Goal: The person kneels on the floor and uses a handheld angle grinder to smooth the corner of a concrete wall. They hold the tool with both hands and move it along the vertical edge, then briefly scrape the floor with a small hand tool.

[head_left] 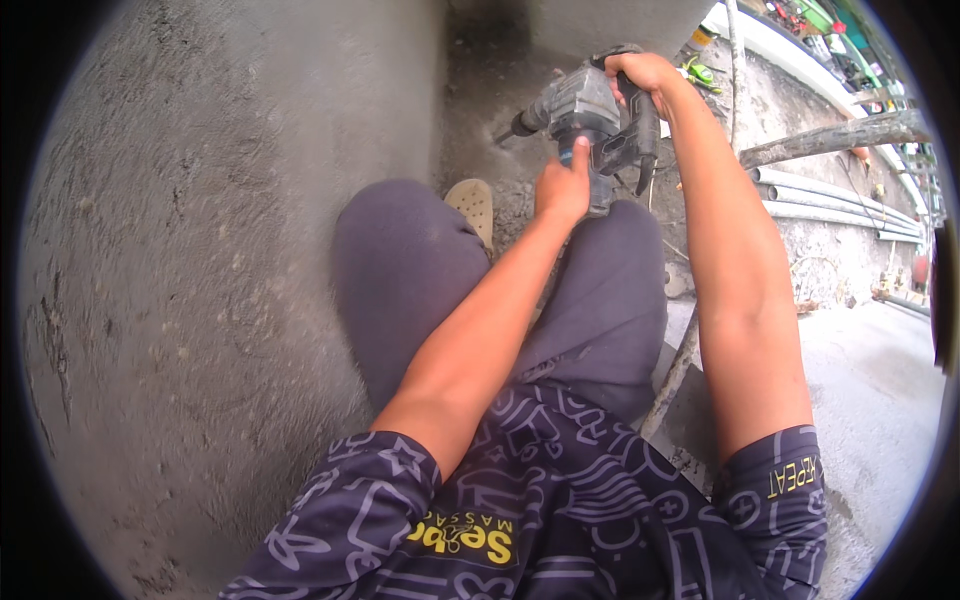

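A grey and black rotary hammer (583, 98) is held beyond my knees, its chuck and bit pointing left toward the rough ground by the wall corner. My right hand (643, 76) is wrapped round its black rear handle. Closed on the lower part of the tool's body is my left hand (563, 187), thumb up along the housing and the other fingers mostly hidden. The bit (503, 137) is short in view; whether its tip touches the ground or wall I cannot tell.
A rough grey cement wall (220, 200) rises close on my left, meeting another wall (620, 22) ahead. At right lie white pipes (840, 203), a wooden pole (840, 138) and a pale slab (870, 370). My foot wears a beige clog (472, 208) among rubble.
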Motion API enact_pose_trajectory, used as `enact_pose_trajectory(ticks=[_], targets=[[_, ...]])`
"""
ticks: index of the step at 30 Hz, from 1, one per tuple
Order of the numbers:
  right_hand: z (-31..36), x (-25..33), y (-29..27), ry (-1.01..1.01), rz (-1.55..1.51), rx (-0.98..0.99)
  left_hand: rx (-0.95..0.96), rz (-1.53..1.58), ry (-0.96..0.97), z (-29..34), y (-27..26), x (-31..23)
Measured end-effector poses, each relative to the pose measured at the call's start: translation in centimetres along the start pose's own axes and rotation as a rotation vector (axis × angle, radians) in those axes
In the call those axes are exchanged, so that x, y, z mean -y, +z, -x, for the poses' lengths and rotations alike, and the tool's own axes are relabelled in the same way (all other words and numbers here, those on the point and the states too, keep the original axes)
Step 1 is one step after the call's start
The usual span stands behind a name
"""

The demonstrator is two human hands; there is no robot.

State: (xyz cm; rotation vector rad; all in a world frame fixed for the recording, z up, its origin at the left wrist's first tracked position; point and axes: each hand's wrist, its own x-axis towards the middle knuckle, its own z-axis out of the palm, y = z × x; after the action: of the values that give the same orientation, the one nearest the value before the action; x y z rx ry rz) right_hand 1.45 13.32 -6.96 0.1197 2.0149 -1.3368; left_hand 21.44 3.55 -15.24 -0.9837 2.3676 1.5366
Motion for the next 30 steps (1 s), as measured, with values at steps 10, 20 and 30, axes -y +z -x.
enact_pose_trajectory(ticks=[10,20,30], targets=[[0.1,1.3,4.7,-0.127,0.223,-0.112,-0.082,0.239,-0.126,0.5,0.2,0.7],[6.2,7.9,7.2,-0.263,0.211,-0.011,-0.191,0.373,-0.088,2.2,-1.4,-1.5],[5.7,4.9,7.4,-0.330,0.177,-0.179,-0.238,0.390,-0.044,0.6,0.4,0.1]])
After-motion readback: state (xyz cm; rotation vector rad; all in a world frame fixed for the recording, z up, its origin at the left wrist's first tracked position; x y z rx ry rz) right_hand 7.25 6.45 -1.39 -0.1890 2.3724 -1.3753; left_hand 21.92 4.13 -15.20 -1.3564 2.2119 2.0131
